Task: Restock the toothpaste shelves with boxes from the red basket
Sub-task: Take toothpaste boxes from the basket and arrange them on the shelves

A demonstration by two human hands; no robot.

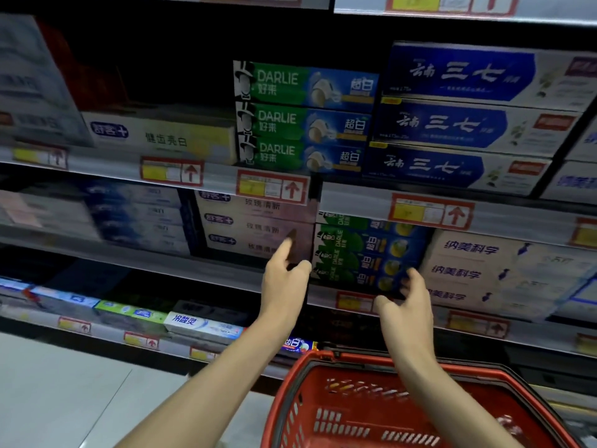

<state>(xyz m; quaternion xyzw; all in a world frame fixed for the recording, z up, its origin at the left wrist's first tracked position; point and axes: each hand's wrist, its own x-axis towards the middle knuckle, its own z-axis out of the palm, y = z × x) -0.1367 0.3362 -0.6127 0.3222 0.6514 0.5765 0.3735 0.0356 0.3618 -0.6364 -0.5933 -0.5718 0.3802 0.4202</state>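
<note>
Reaching over the red basket point(323, 361) to the green Darlie boxes point(352, 253) at the shelf point(161, 261) front edge, left hand point(284, 281) loose-fingered at their left end, right hand point(408, 313) open at their lower right.

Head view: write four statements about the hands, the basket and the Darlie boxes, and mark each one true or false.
1. Three Darlie boxes are stacked on the upper shelf. True.
2. The blue boxes stand left of them. False: they stand to their right.
3. The left hand holds a box over the red basket. False: it holds nothing and reaches toward the lower Darlie stack.
4. The right hand is raised at that stack's lower right corner. True.
</note>
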